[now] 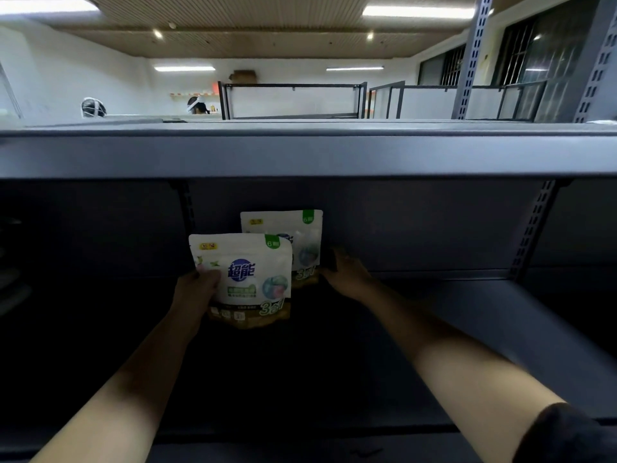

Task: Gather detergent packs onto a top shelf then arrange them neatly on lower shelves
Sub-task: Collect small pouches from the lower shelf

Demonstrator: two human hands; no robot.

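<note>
- The left hand (197,289) grips the near detergent pack (247,279) by its left edge, fingers curled round it, holding it upright under the top shelf (300,155).
- The far detergent pack (300,242) stands upright behind it, a little to the right, against the dark back panel of the lower shelf (500,315).
- The right hand (347,272) touches that far pack's right lower edge; whether its fingers clasp it I cannot tell.
</note>
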